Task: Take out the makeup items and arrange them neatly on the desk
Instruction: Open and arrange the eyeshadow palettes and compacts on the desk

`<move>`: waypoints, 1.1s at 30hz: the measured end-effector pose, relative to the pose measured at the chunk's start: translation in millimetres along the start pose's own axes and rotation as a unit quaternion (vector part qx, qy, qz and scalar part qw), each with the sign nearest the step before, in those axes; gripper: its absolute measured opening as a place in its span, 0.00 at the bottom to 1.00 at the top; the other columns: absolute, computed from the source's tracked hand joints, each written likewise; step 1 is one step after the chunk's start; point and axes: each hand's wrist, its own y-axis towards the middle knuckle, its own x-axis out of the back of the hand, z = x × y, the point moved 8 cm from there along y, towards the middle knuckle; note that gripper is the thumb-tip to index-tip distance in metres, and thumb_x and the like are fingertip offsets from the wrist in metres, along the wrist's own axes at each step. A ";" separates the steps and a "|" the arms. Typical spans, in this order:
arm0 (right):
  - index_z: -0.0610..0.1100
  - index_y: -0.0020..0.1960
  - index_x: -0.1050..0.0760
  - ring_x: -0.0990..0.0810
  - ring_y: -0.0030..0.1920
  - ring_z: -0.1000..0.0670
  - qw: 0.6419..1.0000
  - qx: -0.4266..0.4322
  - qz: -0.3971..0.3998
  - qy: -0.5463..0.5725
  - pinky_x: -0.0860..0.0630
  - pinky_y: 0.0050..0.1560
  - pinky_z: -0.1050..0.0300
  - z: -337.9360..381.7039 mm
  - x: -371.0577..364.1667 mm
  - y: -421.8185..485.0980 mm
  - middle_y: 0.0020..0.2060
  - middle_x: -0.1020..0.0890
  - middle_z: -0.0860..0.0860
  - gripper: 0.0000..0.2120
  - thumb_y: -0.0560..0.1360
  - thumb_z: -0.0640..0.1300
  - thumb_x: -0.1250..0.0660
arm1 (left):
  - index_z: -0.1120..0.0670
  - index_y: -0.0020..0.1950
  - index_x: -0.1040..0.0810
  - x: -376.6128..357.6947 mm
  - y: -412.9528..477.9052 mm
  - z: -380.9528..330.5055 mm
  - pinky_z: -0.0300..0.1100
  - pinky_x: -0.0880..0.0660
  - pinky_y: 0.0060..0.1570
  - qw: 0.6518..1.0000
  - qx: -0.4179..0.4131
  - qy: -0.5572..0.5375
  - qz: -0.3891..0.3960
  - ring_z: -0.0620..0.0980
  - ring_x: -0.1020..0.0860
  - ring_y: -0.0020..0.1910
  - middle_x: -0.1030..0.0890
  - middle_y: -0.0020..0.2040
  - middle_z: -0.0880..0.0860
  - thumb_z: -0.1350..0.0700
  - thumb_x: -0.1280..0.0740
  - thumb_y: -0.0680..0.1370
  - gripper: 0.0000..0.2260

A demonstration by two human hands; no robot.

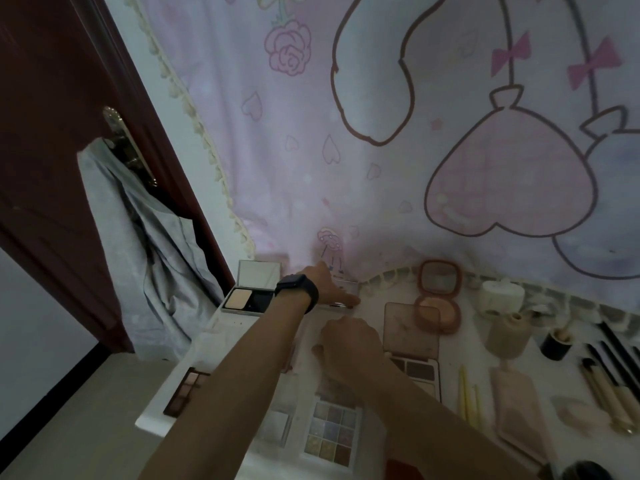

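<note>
Makeup lies spread over the white desk [221, 320]. My left hand [323, 284], with a black watch on the wrist, reaches to the back by the wall cloth and holds a small open mirrored palette [349, 287], thumb along its front edge. My right hand [349, 348] rests knuckles-up mid-desk with its fingers curled under; what lies beneath them is hidden. Around the hands are an open white powder compact [249, 291], an open round pink blush compact [438, 299], a brown-lidded eyeshadow palette [412, 341], a multi-coloured glitter palette [330, 431] and a narrow brown palette [187, 389].
To the right stand a beige bottle [507, 336], a white jar [502, 294], a black pot [556, 346], yellow pencils [465, 393], a pink flat case [516, 410] and several brushes [613, 362]. A dark door with a hanging grey garment [149, 258] borders the desk's left.
</note>
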 end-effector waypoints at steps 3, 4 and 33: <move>0.40 0.59 0.22 0.21 0.55 0.43 1.000 0.005 -0.013 -0.008 0.25 0.53 0.52 1.3 2.6 -1.1 0.54 0.19 0.43 0.16 0.82 0.51 0.39 | 0.55 0.72 0.34 1.0 3.1 1.7 0.45 0.26 0.45 1.000 -0.006 -0.020 0.005 0.58 0.24 0.57 0.25 0.64 0.56 0.31 0.24 0.59 0.49; 0.40 0.59 0.22 0.21 0.56 0.43 1.000 0.006 -0.014 -0.011 0.25 0.53 0.51 1.7 2.9 -1.3 0.54 0.19 0.43 0.16 0.82 0.51 0.39 | 0.55 0.69 0.30 2.6 2.6 1.7 0.44 0.26 0.42 1.000 -0.010 -0.019 0.002 0.56 0.23 0.53 0.23 0.59 0.55 0.32 0.24 0.59 0.46; 0.41 0.36 0.19 0.18 0.30 0.52 0.627 -0.103 -0.034 0.771 0.21 0.33 0.60 -11.6 74.9 -151.7 0.30 0.20 0.46 0.10 0.76 0.39 0.28 | 0.42 0.66 0.31 87.0 -313.6 -42.7 0.32 0.26 0.49 0.948 -0.230 -0.152 -0.159 0.37 0.24 0.54 0.22 0.57 0.39 0.31 0.29 0.57 0.40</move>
